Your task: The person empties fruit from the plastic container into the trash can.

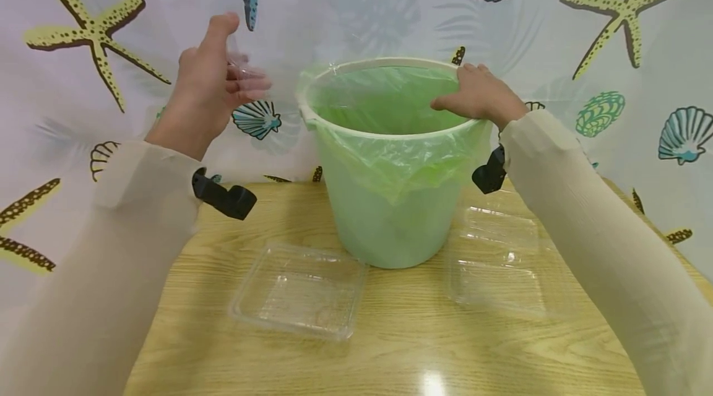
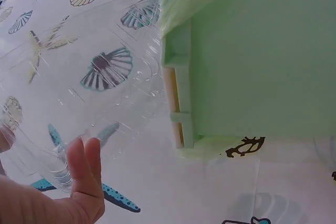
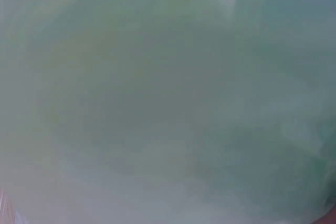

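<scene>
Here the left hand (image 1: 214, 83) is raised beside the pale green plastic bin (image 1: 384, 223), its fingers and thumb pinching a clear plastic clamshell tray (image 2: 89, 93) held up just left of the rim. The right hand (image 1: 479, 96) grips the bin's far right rim over the translucent green bag liner (image 1: 390, 158). The bin stands on the light wooden table (image 1: 401, 346) between two more clear plastic trays, one left (image 1: 301, 291), one right (image 1: 498, 266).
</scene>
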Demonstrator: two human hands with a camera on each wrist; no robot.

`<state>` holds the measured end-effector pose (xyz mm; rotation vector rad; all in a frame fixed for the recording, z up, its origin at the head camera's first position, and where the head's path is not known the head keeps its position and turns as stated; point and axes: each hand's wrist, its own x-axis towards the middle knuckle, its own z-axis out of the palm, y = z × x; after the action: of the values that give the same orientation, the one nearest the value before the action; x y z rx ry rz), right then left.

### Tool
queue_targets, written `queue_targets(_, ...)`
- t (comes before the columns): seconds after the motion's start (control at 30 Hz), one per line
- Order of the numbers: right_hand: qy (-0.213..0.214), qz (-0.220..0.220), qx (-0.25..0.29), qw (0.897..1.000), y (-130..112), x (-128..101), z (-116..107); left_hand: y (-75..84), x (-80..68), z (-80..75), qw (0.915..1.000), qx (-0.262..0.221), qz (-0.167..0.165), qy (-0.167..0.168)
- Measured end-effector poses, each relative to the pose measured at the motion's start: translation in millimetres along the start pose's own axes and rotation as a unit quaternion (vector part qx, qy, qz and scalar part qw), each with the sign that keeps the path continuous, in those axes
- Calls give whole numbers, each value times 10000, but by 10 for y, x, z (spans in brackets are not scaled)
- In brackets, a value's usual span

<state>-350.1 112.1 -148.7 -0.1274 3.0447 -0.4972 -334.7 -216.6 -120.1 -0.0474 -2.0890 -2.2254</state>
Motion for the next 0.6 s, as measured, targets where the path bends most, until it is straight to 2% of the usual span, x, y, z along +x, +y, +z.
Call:
queue_targets(0.27,-31,30,-26,10000,0,9,-8,-79,44,-381,9964,-755,-245,-287)
queue_targets(0.43,-56,45,-30,10000,-6,12,-4,-145,56,-625,9940,-938,-288,-490)
queue_targets(0.6,-65,60,-48,9999,-2,10,-6,-207,74,-849,9881,-1305,-432,-695)
